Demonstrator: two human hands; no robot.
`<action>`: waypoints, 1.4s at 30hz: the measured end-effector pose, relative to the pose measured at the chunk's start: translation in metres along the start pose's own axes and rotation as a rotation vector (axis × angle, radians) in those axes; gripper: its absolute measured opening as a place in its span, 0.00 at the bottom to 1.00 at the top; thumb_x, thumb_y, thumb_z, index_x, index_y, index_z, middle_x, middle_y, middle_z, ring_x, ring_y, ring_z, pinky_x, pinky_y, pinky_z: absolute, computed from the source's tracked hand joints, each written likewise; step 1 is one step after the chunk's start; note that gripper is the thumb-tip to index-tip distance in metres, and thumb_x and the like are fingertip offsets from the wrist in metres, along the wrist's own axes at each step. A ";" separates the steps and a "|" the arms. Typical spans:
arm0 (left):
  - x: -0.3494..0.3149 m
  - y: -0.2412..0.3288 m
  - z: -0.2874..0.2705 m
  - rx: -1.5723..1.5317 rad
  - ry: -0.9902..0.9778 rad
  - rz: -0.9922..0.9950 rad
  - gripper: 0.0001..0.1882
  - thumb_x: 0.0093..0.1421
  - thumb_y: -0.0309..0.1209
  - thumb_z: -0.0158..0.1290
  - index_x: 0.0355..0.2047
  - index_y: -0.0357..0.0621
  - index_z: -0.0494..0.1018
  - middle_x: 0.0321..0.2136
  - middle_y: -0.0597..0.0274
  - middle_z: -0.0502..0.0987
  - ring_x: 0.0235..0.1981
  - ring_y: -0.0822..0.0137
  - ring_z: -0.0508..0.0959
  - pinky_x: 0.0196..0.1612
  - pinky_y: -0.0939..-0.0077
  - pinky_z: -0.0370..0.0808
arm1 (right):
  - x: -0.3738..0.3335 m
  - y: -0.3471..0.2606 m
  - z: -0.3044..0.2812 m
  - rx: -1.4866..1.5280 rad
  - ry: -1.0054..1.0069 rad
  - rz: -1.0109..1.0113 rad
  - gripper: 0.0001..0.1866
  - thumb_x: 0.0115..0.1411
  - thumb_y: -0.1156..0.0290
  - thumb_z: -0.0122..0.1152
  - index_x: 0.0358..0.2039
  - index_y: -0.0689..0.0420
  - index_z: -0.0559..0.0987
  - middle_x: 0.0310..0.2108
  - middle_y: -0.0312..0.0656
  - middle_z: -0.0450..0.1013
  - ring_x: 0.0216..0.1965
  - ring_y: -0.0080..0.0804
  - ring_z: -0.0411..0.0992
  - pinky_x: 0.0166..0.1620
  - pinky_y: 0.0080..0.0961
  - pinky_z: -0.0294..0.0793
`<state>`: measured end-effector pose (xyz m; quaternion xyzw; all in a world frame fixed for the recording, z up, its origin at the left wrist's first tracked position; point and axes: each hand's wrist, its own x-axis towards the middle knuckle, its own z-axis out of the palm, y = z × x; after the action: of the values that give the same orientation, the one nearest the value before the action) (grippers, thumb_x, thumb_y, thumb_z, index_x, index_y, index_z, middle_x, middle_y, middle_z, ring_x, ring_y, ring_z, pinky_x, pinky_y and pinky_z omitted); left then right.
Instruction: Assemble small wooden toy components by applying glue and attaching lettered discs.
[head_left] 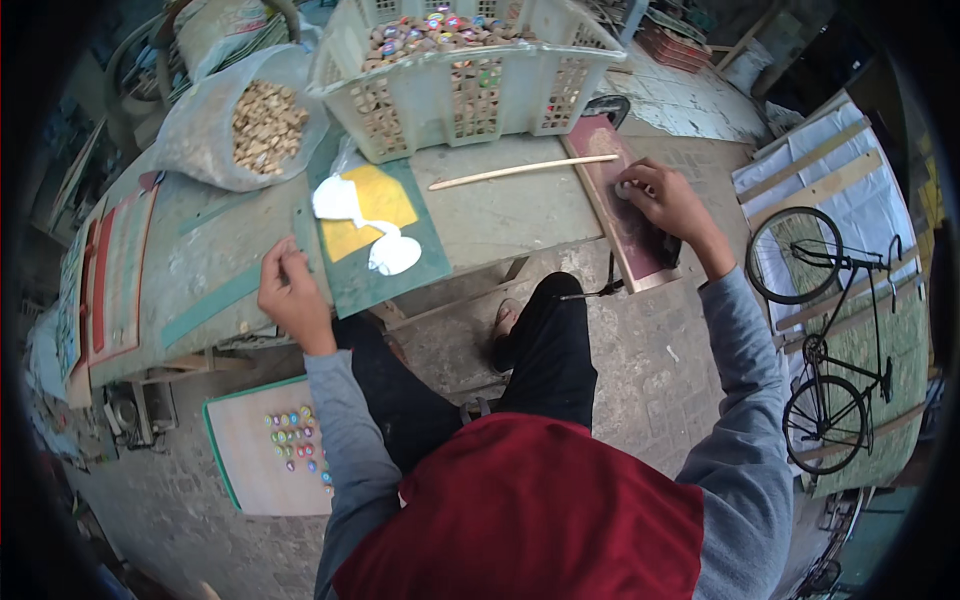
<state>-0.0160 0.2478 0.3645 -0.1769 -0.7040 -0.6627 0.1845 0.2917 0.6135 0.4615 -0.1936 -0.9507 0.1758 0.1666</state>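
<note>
My right hand (665, 200) presses a small pale round piece onto a long reddish-brown board (620, 215) at the right end of the worn workbench (500, 210). My left hand (290, 290) rests at the bench's near edge, fingers curled around what looks like a thin tool, beside a green board (390, 280) carrying a yellow sheet (375, 205) and blobs of white paste (395, 255). A thin wooden stick (520, 172) lies on the bench between the two boards.
A white plastic basket (470, 95) of small coloured round pieces stands at the back, and a clear bag (255, 125) of plain wooden pieces to its left. A low board (265, 460) holding several painted pieces lies on the floor. A bicycle (830, 330) stands at right.
</note>
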 end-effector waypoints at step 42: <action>0.145 0.027 0.022 0.335 -0.214 0.421 0.08 0.59 0.25 0.53 0.37 0.37 0.79 0.36 0.48 0.79 0.37 0.50 0.80 0.40 0.61 0.76 | 0.007 -0.011 0.023 -0.314 0.217 0.035 0.07 0.58 0.71 0.58 0.34 0.60 0.81 0.35 0.51 0.76 0.36 0.56 0.75 0.40 0.46 0.75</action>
<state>-0.1293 0.2722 0.4589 -0.3550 -0.7669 -0.4618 0.2694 0.2737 0.6006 0.4472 -0.2516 -0.9393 0.0064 0.2330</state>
